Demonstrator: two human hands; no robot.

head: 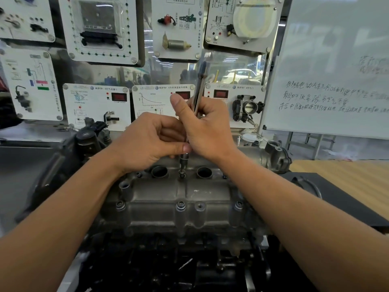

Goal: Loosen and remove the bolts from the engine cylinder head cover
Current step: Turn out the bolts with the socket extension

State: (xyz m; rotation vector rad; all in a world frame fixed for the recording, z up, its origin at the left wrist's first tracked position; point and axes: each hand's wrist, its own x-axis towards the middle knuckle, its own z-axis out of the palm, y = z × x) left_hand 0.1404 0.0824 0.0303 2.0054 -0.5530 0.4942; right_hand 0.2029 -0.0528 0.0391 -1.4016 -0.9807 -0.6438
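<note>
**Both hands on the wrench, mid-cover**

The right hand (207, 127) is wrapped round the handle of a chrome wrench (200, 89), which stands nearly upright. The left hand (147, 142) pinches the tool lower down, thumb and fingers curled just above the socket (184, 158). The socket sits on a bolt (182, 173) in the cylinder head cover (179, 192) — between two round wells (159, 171) (both open-topped). Three more bolts (181, 205) line the cover's near edge.

cylinder head cover (179, 197): dull grey | ratchet (199, 95): shiny silver | whiteboard (336, 66): white, dark handwriting
</note>
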